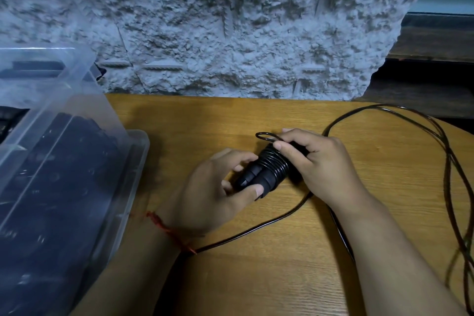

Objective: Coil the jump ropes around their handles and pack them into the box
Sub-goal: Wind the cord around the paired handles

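A: Two handles [259, 173] were side by side in the left hand [205, 195], fingers and thumb wrapped round the near ends, approx over the middle of the table [256, 277].

B: And the right hand [320, 161]?

A: Closed over the far end of the handles, thumb and fingertips pinching the rope [441, 146] where it met the coil [275, 161]. Small loop stuck up just past the fingers.

B: How much was wound?

A: Roughly a dozen tight turns, packed w/ no gaps, covering the far half of the handles. Near half was bare.

B: So not done.

A: No. Lots of slack was left: one run trailed from under the hands toward the left wrist, more looped out to the right edge of the table and back. My guess, less than half of this rope was coiled.

B: Box?

A: Clear plastic box [77, 161] sat at the left, just beside the left hand, not touching it. Lid [46, 64] looked open, propped up at the back. Dark stuff was already inside, prob. other ropes packed earlier in the job, but too murky through the plastic to say for sure or to count.

B: What's left, then?

A: Finish winding, secure the end, drop the bundle in the box. Couldn't tell if any more ropes were waiting; none visible on the table.
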Demonstrator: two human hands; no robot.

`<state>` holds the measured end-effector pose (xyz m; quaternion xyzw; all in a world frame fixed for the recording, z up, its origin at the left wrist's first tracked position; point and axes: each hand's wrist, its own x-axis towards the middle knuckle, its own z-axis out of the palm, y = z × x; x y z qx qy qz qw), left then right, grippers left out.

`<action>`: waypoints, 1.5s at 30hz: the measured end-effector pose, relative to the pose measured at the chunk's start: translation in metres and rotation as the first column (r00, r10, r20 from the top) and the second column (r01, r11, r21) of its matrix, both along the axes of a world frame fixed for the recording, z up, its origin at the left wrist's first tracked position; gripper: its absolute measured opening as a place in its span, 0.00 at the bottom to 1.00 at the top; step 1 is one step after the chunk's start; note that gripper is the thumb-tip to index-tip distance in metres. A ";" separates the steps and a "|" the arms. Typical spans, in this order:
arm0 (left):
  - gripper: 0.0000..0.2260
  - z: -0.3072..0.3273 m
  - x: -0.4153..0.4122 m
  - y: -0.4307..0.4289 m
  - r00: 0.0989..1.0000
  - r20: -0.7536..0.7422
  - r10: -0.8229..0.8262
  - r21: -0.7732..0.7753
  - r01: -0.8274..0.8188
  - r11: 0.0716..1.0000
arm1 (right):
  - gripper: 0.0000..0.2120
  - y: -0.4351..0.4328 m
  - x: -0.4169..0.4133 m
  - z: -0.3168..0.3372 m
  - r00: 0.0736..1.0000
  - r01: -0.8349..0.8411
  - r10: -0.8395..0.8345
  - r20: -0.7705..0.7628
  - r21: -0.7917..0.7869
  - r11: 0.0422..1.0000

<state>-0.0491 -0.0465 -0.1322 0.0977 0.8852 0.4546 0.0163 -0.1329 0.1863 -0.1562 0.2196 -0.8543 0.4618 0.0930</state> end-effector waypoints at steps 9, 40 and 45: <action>0.14 0.007 -0.018 0.000 0.990 0.050 -0.133 -0.045 0.135 0.990 | 0.06 -0.002 0.006 0.000 0.999 -0.034 0.035 0.028 -0.034 0.999; 0.06 -0.026 0.020 0.027 0.912 -0.388 0.130 -0.148 -0.201 0.968 | 0.15 0.006 0.004 0.017 0.933 -0.308 0.340 -0.116 0.228 0.924; 0.07 -0.025 0.018 0.027 0.893 -0.437 0.107 -0.224 -0.224 0.949 | 0.14 0.008 0.005 0.024 0.926 -0.325 0.362 -0.108 0.262 0.909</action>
